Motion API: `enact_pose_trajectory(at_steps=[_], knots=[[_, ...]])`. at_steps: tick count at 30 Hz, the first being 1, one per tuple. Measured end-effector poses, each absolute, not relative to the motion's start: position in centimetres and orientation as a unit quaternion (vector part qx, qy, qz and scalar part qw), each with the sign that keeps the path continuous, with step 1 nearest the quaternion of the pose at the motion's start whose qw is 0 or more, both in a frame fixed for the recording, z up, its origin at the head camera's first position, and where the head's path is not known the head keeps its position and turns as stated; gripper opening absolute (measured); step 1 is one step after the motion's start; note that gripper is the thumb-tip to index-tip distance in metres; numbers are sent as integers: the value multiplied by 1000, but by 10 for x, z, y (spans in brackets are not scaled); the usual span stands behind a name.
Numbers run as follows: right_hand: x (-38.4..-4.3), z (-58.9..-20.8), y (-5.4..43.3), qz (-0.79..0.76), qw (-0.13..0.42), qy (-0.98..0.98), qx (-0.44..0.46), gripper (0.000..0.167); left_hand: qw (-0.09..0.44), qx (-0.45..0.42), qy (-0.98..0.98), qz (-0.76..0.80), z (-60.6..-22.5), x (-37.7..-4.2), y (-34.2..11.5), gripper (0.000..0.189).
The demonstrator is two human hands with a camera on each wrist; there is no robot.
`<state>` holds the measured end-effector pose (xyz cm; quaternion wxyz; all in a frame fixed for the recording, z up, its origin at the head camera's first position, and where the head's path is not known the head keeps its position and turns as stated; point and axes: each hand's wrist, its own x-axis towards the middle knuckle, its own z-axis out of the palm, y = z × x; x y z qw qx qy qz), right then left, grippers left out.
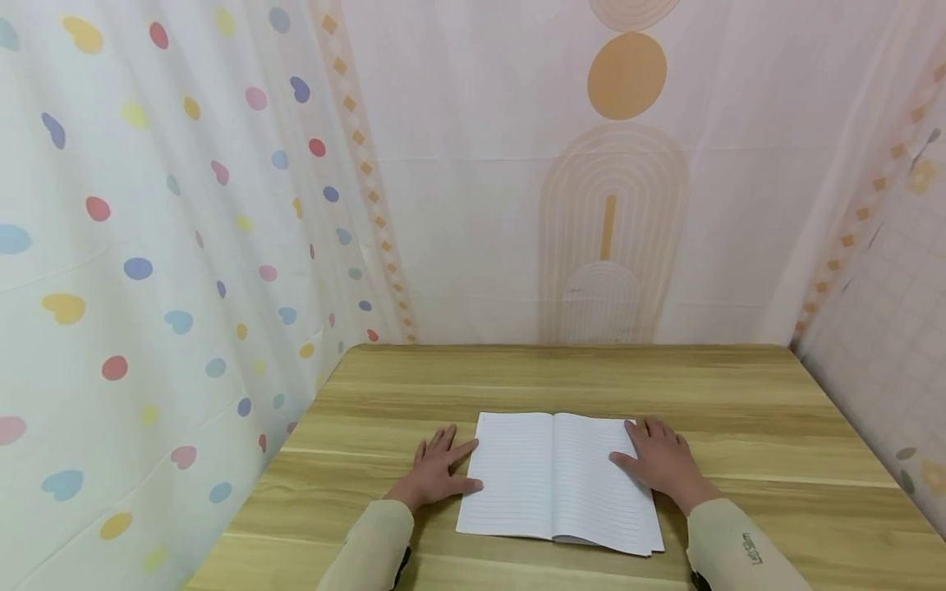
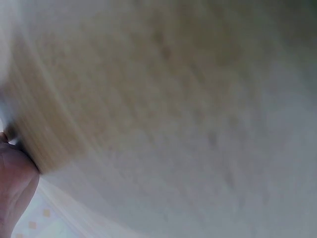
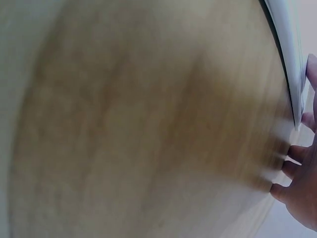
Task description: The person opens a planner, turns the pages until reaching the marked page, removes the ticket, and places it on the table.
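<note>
An open notebook with ruled pages lies flat on the wooden table in the head view. My left hand rests at its left edge, fingers spread, with the thumb tip on the page margin. On the other side my right hand lies over the right edge, its thumb and index finger on the page and the other fingers on the wood. In the right wrist view the notebook's edge shows beside the right hand. Only part of the left hand appears in the left wrist view.
The wooden table stretches around the notebook on all sides. Behind it hangs a pale curtain with arch patterns, and a dotted curtain hangs along the left. A patterned cloth borders the right side.
</note>
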<state>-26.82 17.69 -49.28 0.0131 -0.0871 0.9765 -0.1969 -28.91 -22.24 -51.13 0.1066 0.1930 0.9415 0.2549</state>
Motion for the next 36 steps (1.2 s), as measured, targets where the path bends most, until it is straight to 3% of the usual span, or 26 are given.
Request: enact_pose_trajectory(at_steps=[13, 23, 36], knots=[[-266, -491, 175, -209, 11, 975, -80, 68, 110, 195, 939, 260, -507, -287, -220, 84], [-273, -499, 166, -246, -83, 962, -87, 48, 109, 187, 941, 258, -506, -286, -219, 79], [-278, -484, 163, -462, -18, 887, 7, 58, 114, 186, 940, 263, -508, -287, -220, 79]])
